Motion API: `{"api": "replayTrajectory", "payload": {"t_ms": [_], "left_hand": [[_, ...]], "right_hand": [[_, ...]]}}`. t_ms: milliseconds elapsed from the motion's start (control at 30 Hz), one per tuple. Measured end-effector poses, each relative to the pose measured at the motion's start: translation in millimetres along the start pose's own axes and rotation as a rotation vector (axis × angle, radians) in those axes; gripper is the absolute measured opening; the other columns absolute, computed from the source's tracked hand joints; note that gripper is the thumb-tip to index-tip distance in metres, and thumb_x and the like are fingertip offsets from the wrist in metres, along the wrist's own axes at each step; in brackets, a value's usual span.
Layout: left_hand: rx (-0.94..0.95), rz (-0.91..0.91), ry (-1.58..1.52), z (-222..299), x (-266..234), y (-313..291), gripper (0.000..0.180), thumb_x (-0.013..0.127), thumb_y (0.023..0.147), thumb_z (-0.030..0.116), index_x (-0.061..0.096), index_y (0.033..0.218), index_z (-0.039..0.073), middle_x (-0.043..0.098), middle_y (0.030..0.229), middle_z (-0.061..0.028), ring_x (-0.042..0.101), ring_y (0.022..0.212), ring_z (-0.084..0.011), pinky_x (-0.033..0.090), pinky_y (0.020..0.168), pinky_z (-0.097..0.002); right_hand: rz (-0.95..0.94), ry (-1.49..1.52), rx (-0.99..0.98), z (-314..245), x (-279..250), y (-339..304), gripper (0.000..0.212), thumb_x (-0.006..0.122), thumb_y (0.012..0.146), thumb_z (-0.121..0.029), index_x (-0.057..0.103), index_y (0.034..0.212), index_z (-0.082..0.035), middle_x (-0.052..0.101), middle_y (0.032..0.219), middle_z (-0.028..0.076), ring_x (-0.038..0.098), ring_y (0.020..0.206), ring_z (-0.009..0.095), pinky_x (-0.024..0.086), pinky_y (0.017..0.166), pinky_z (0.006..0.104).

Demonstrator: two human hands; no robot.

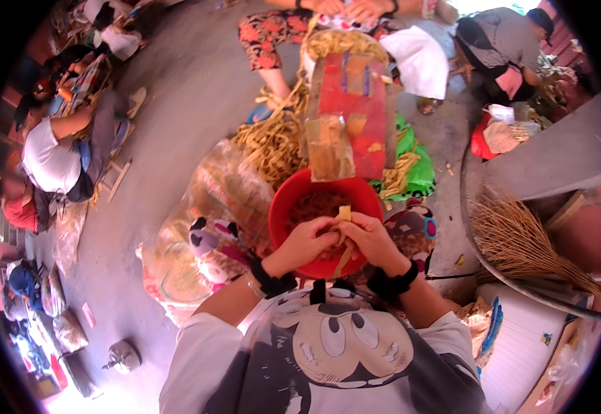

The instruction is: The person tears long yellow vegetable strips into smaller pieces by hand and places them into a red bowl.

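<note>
Cartoon-print shirt (345,345) fills bottom center, left hand (307,241) and right hand (373,241) fingers clamp tan strip (345,213), likely midway: red bucket (279,205) part-filled, strip heap (276,148) upper-center remaining.

Up and to the right of the twig broom (518,238), a grey concrete slab (569,153), and above the broom, a red container (480,143) with pale packets inside and, farther up, a bent-over person (504,41) in a grey top and dark cap. Close to the broom, a short wooden plank (566,210) along its upper side and a white lined panel (521,352) below. Well left of the broom, across the grey floor (176,90), a seated person (52,155) in a white top, a low wooden stool (120,181) and, lower, a rounded grey object (125,355), kind unclear.
</note>
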State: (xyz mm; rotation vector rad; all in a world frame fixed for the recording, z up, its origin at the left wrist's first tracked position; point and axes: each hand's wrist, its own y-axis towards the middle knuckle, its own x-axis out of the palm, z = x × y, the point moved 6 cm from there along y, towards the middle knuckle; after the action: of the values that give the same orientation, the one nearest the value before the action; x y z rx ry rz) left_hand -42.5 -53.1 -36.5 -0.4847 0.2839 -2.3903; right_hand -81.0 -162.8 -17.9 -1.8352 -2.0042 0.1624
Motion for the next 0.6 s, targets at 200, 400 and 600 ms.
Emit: {"api": "replayTrajectory", "payload": {"t_ms": [200, 400, 600], "left_hand": [[0.497, 0.23, 0.759, 39.4, 9.6, -10.8, 0.015, 0.051, 0.075, 0.006, 0.048, 0.088, 0.003, 0.051, 0.101, -0.0116, 0.055, 0.076, -0.0304, 0.046, 0.063, -0.0343], [0.357, -0.014, 0.611, 40.8, 12.8, -4.2, 0.013, 0.05, 0.075, 0.006, 0.045, 0.087, 0.002, 0.052, 0.087, -0.0155, 0.054, 0.077, -0.034, 0.046, 0.064, -0.0351], [0.362, 0.145, 0.839, 21.0, 5.3, 1.1, 0.014, 0.048, 0.077, 0.008, 0.045, 0.09, 0.003, 0.054, 0.079, -0.0183, 0.054, 0.074, -0.0348, 0.044, 0.063, -0.0362]], "right_hand": [[0.077, 0.437, 0.145, 21.5, -8.6, 3.0, 0.018, 0.049, 0.086, -0.018, 0.054, 0.097, -0.005, 0.052, 0.069, -0.002, 0.044, 0.051, 0.004, 0.033, 0.039, 0.0151], [-0.253, 0.521, 0.223, 28.3, 1.0, 5.1, 0.03, 0.053, 0.083, -0.017, 0.045, 0.109, -0.004, 0.055, 0.081, 0.002, 0.05, 0.056, 0.007, 0.039, 0.044, 0.0165], [0.052, -0.507, -0.082, 7.0, -0.7, 4.5, 0.022, 0.055, 0.075, -0.008, 0.053, 0.096, -0.001, 0.055, 0.086, 0.01, 0.057, 0.074, 0.019, 0.046, 0.062, 0.0288]]}}
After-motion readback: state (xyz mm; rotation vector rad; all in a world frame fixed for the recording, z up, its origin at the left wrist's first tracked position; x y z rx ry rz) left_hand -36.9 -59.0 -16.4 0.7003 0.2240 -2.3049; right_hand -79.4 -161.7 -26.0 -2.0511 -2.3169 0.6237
